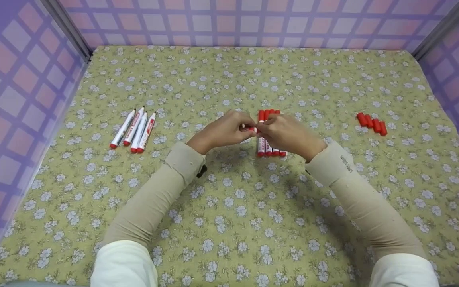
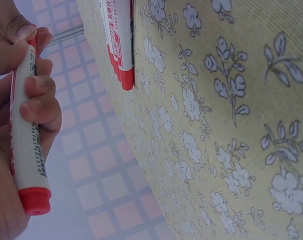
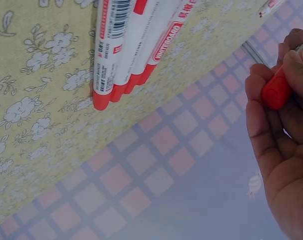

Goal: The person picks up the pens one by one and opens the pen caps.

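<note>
I held a whiteboard marker point(image 2: 25, 145) in my left hand point(image 1: 223, 130), my fingers point(image 2: 39, 102) curled round its white barrel, which carried red print along its length and ended in a red butt. My right hand point(image 1: 287, 133) met it over the middle of the surface point(image 1: 229, 223), fingers pinching a red cap point(image 3: 276, 91) at the marker's other end; from the head view I could not tell whether the cap was seated or apart. Just beneath and behind my right hand lay a row of capped markers point(image 1: 270, 133), side by side and touching, white with red ends. Well off to my left lay four uncapped markers point(image 1: 134, 130), slightly fanned. To my far right sat a short row of loose red caps point(image 1: 372, 124).
</note>
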Tool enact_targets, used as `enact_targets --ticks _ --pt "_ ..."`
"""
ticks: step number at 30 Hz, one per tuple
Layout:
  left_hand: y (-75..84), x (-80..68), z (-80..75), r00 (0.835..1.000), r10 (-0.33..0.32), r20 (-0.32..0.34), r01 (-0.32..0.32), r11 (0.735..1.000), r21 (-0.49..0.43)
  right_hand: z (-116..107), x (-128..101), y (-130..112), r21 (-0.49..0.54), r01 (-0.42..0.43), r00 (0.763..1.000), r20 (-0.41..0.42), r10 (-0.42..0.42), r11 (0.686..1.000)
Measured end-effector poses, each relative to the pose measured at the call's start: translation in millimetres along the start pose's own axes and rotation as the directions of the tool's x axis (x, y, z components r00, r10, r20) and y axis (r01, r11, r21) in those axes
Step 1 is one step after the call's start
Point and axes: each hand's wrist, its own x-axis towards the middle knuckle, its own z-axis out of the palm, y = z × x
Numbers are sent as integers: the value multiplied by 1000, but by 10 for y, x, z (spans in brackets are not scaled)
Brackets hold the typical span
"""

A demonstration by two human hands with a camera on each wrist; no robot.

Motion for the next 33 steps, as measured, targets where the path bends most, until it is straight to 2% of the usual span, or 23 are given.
enact_targets --ticks 9,16,28,33 --pt "3 32 19 999 -32 23 33 999 -21 36 -52 29 -28 26 1000 1 -26 999" --pt "-92 46 64 999 -18 37 20 997 -70 67 -61 43 -111 96 994 -34 -100 989" --pt "-77 13 44 997 -73 25 75 994 -83 69 -48 49 14 39 998 -49 -38 999" --pt "-95 7 25 995 -93 31 96 991 -89 57 -44 71 2 27 999 -46 -27 1000"
